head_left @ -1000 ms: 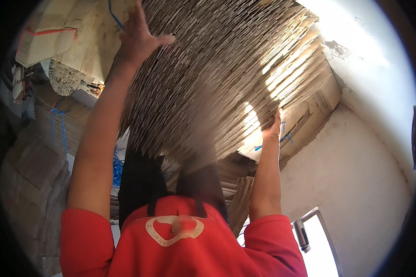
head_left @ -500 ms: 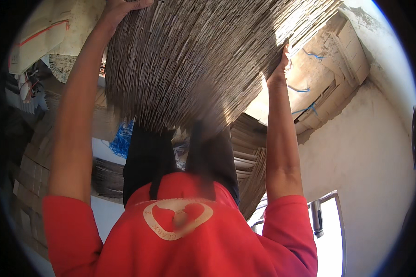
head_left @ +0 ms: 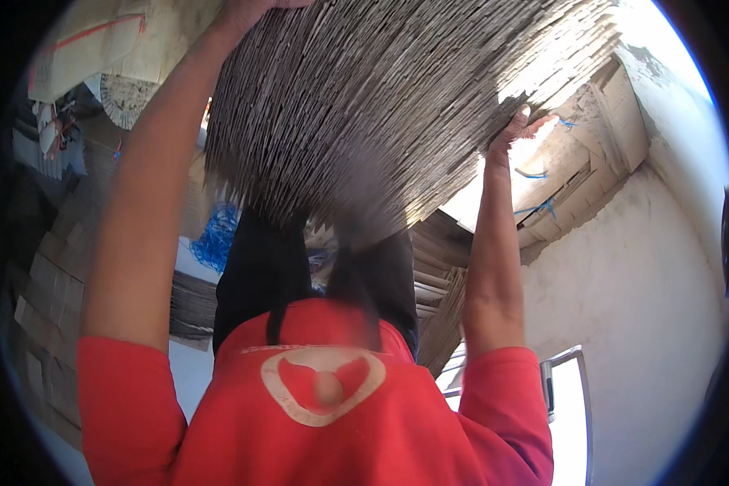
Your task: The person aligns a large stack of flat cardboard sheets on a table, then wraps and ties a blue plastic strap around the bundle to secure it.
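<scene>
A wide, fanned bundle of thin grey-brown strips or sheets [head_left: 356, 105] fills the upper middle, its edges packed close together and running off the top. My left hand [head_left: 259, 8] is at the bundle's upper left edge; the picture's border cuts off most of its fingers, though part of one lies along the bundle. On the other side, my right hand [head_left: 525, 134] rests by the right edge with thumb and fingers spread apart. Its wrist side is against the bundle, and the fingers point away from it. Bright light falls across the bundle's upper right corner.
Tangled blue string [head_left: 215, 236] lies left of my legs, above another dark stack [head_left: 193, 306]. Flat cardboard pieces [head_left: 583, 154] with blue ties stand at the right, beside a pale wall [head_left: 632, 283]. More stacked strips [head_left: 439, 283] are right of my legs.
In the picture, the bundle and my left hand have shifted slightly right. My right hand has moved right and a little lower, and its fingers now show spread off the edge.
</scene>
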Available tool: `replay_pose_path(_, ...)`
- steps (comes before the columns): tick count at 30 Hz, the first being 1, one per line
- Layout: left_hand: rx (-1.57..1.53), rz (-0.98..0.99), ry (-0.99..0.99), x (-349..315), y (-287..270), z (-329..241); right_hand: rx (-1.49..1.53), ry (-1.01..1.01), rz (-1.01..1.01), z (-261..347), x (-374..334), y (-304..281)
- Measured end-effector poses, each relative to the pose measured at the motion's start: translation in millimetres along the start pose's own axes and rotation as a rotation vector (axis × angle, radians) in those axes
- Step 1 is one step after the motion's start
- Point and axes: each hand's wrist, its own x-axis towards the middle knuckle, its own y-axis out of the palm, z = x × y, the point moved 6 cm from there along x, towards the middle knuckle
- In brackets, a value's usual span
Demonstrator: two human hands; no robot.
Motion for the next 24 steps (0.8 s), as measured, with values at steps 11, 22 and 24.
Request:
replay_pose_path(11, 0.082, 0.010, 0.054, 16, 6, 18, -0.820, -1.014, 0.883, 162, -123, 196)
replay_pose_path(22, -0.099, 0.008, 0.072, 19, 9, 7, -0.702, -1.052, 0.954, 221, -66, 293)
replay_pose_path(24, -0.063, -0.094, 0.144, 11, 5, 2, -0.754, -1.065, 0.999, 237, -66, 300)
